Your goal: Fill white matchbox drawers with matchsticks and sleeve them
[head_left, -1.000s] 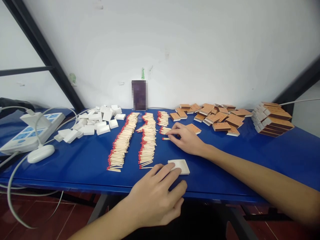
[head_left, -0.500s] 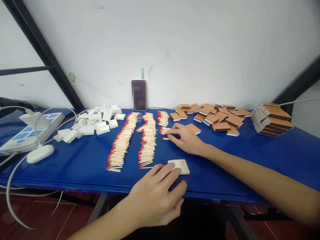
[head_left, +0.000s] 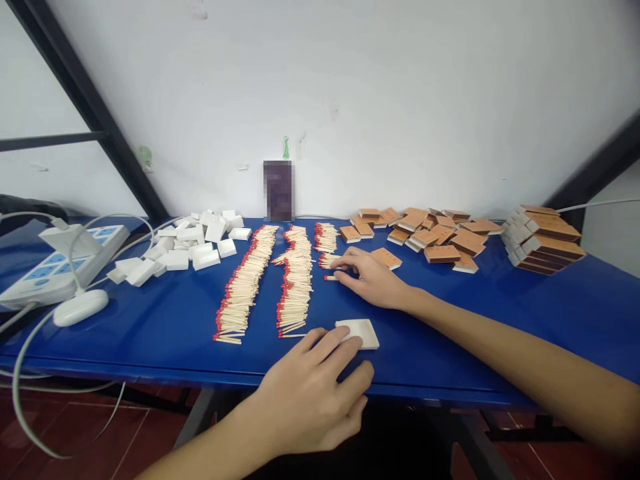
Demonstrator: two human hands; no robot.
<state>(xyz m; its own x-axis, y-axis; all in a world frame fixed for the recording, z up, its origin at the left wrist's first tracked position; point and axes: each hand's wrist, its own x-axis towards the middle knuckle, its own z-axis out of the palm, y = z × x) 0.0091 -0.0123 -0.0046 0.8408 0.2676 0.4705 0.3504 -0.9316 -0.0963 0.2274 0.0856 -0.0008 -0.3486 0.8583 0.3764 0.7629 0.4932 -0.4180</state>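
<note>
My left hand (head_left: 320,387) is at the front edge of the table, its index and middle fingertips on a white matchbox tray (head_left: 367,331) lying flat. The thumb is hidden from view. Farther back, my right hand (head_left: 373,277) has its fingers curled over a small group of red-headed matches (head_left: 326,260), and one match (head_left: 330,278) sticks out under the thumb. Behind it lies a short pile of matches (head_left: 326,237). Two long rows of matches, a middle row (head_left: 299,287) and a left row (head_left: 243,287), run toward the front edge.
White trays (head_left: 177,259) are heaped at the left, beside a power strip (head_left: 65,267) with cables. Orange matchbox sleeves (head_left: 443,253) lie loose behind my right hand. Full-looking matchboxes (head_left: 545,240) are stacked at the right. A dark pixelated block (head_left: 279,191) stands against the wall.
Both hands keep nearly the same place. My right fingers have shifted very slightly over the matches; the tray under my left hand has not moved.
</note>
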